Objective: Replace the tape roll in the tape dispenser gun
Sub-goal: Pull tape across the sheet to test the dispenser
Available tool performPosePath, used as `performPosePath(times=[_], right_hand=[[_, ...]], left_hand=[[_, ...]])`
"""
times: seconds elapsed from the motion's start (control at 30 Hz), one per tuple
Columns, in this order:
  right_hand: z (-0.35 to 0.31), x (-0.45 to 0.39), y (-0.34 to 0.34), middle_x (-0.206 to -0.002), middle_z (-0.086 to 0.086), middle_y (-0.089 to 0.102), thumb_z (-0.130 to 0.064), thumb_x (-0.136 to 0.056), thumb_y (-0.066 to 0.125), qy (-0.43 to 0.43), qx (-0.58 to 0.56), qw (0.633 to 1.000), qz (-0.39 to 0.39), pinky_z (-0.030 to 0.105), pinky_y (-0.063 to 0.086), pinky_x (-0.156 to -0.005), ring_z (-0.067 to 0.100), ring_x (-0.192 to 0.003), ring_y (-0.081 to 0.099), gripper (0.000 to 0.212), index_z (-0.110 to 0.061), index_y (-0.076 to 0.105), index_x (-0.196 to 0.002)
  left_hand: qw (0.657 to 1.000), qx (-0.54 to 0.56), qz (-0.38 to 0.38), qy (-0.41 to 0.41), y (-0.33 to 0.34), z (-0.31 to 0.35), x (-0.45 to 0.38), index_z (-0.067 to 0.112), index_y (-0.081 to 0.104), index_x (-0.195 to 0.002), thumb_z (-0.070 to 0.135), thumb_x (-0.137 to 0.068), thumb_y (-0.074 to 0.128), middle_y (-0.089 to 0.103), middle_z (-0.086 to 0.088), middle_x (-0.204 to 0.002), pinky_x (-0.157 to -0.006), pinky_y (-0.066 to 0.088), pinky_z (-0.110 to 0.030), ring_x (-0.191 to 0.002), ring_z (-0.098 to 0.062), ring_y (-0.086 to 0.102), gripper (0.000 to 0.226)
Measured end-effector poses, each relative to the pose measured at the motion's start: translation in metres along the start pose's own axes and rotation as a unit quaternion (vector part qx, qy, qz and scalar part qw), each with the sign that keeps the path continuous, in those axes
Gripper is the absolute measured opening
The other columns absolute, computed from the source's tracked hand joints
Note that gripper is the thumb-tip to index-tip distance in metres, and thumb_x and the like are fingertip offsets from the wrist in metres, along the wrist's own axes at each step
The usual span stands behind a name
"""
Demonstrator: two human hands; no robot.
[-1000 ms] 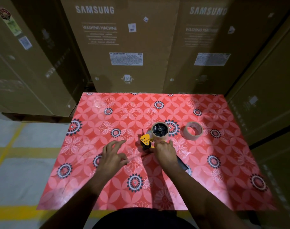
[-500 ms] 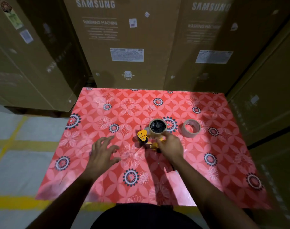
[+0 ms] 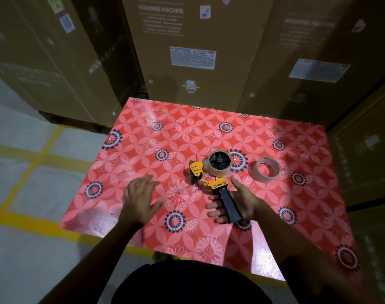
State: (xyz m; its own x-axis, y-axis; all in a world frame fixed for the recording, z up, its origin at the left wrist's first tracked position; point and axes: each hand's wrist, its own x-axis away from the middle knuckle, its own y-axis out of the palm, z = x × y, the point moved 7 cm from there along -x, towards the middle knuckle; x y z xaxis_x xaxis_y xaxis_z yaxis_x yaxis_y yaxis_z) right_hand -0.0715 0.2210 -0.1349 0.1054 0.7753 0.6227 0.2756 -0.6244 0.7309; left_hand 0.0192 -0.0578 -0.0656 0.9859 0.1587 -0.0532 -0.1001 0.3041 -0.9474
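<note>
On the left we see dark cardboard boxes (image 3: 62, 60) with small stickers too blurred to read. Below them our left hand (image 3: 141, 197) hovers flat over the red flowered tablecloth (image 3: 143, 137), fingers spread wide, holding nothing; whether the palm touches the cloth we cannot tell. The middle box (image 3: 187, 40) reads "WASHING MACHINE" in pale letters above lines of fine print and a white label, both illegible. In front of it, near the table's centre, lies the tape dispenser gun (image 3: 211, 174), its yellow frame carrying a small dark logo we cannot make out, with a roll on its black hub (image 3: 219, 162). Our right hand (image 3: 235, 202) lies under the gun's black handle (image 3: 230, 205), fingers loosely curled beneath it and the thumb raised clear, so the grip is half open. Just right of the gun a loose tape roll (image 3: 267, 169) rests on the cloth, apart from both hands. The right-hand box (image 3: 314, 40) repeats "WASHING MACHINE" above another white label.
</note>
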Motion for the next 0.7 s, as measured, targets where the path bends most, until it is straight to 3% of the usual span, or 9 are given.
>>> performPosePath(times=[0.17,0.23,0.27,0.3,0.37,0.43,0.5,0.6,0.7], right_hand=[[0.010,-0.011,0.016,-0.149,0.030,0.033,-0.094,-0.073,0.034,-0.012,-0.046,0.994,-0.094,0.067,0.020,-0.113,0.049,-0.134,0.037,0.121,0.001,0.031,-0.147],[0.011,-0.019,0.018,-0.154,0.033,0.029,-0.093,-0.073,0.037,-0.025,-0.072,0.993,-0.089,0.061,0.036,-0.108,0.046,-0.126,0.048,0.125,0.003,0.025,-0.151],[0.011,-0.025,0.018,-0.152,0.035,0.032,-0.093,-0.073,0.038,-0.035,-0.086,0.992,-0.087,0.051,0.050,-0.092,0.039,-0.105,0.062,0.124,0.005,0.026,-0.150],[0.011,-0.028,0.021,-0.148,0.037,0.038,-0.092,-0.074,0.037,-0.040,-0.102,0.990,-0.088,0.038,0.053,-0.071,0.030,-0.077,0.065,0.124,0.006,0.031,-0.148],[0.013,-0.030,0.027,-0.128,0.034,0.059,-0.093,-0.073,0.035,-0.042,-0.125,0.986,-0.101,0.026,0.042,-0.053,0.014,-0.049,0.051,0.123,0.008,0.038,-0.144],[0.012,-0.031,0.033,-0.087,0.019,0.067,-0.092,-0.074,0.040,-0.040,-0.126,0.986,-0.103,0.025,0.035,-0.050,0.011,-0.045,0.037,0.115,0.007,0.050,-0.131],[0.009,-0.033,0.040,-0.061,0.004,0.049,-0.088,-0.077,0.044,-0.029,-0.106,0.989,-0.096,0.025,0.030,-0.048,0.010,-0.044,0.026,0.089,-0.003,0.055,-0.101],[0.000,-0.028,0.051,-0.056,-0.001,0.030,-0.071,-0.086,0.042,-0.024,-0.039,0.998,-0.048,0.026,0.030,-0.048,0.013,-0.043,0.020,0.059,-0.013,0.039,-0.077],[-0.013,-0.014,0.053,-0.050,-0.001,0.035,-0.069,-0.081,0.046,-0.022,0.063,0.996,0.051,0.024,0.030,-0.047,0.015,-0.039,0.025,0.057,-0.013,0.045,-0.070]], left_hand=[[0.999,-0.020,0.001,-0.038,0.006,-0.027,0.026,0.020,0.057,-0.125,0.054,-0.075,0.059,0.056,-0.011,-0.138,-0.099,0.039,-0.053,-0.125,-0.038,0.050,0.061],[0.999,-0.027,0.028,-0.025,0.006,-0.035,0.039,0.017,0.055,-0.127,0.052,-0.078,0.062,0.057,-0.013,-0.136,-0.094,0.042,-0.052,-0.119,-0.041,0.050,0.060],[0.999,-0.028,0.038,-0.026,0.005,-0.039,0.045,0.016,0.055,-0.127,0.054,-0.082,0.059,0.056,-0.013,-0.136,-0.092,0.042,-0.052,-0.118,-0.041,0.049,0.058],[0.998,-0.033,0.045,-0.027,0.004,-0.043,0.049,0.015,0.056,-0.128,0.057,-0.088,0.053,0.056,-0.013,-0.136,-0.093,0.041,-0.052,-0.118,-0.041,0.049,0.057],[0.998,-0.039,0.046,-0.031,0.003,-0.048,0.055,0.014,0.056,-0.129,0.058,-0.093,0.045,0.056,-0.013,-0.136,-0.096,0.040,-0.054,-0.119,-0.042,0.048,0.057],[0.998,-0.037,0.045,-0.040,0.003,-0.050,0.056,0.014,0.054,-0.130,0.052,-0.087,0.052,0.056,-0.013,-0.136,-0.096,0.039,-0.055,-0.120,-0.042,0.046,0.057],[0.998,-0.034,0.041,-0.038,0.004,-0.050,0.054,0.013,0.054,-0.132,0.051,-0.084,0.055,0.055,-0.012,-0.137,-0.095,0.037,-0.052,-0.120,-0.038,0.044,0.061],[0.998,0.002,0.036,-0.043,0.001,-0.050,0.042,0.012,0.056,-0.132,0.049,-0.083,0.056,0.057,-0.012,-0.134,-0.096,0.035,-0.046,-0.119,-0.033,0.043,0.062],[0.984,0.155,-0.009,-0.083,-0.006,-0.041,0.026,0.022,0.052,-0.133,0.041,-0.090,0.061,0.062,-0.001,-0.112,-0.091,0.049,-0.043,-0.105,-0.019,0.055,0.048]])
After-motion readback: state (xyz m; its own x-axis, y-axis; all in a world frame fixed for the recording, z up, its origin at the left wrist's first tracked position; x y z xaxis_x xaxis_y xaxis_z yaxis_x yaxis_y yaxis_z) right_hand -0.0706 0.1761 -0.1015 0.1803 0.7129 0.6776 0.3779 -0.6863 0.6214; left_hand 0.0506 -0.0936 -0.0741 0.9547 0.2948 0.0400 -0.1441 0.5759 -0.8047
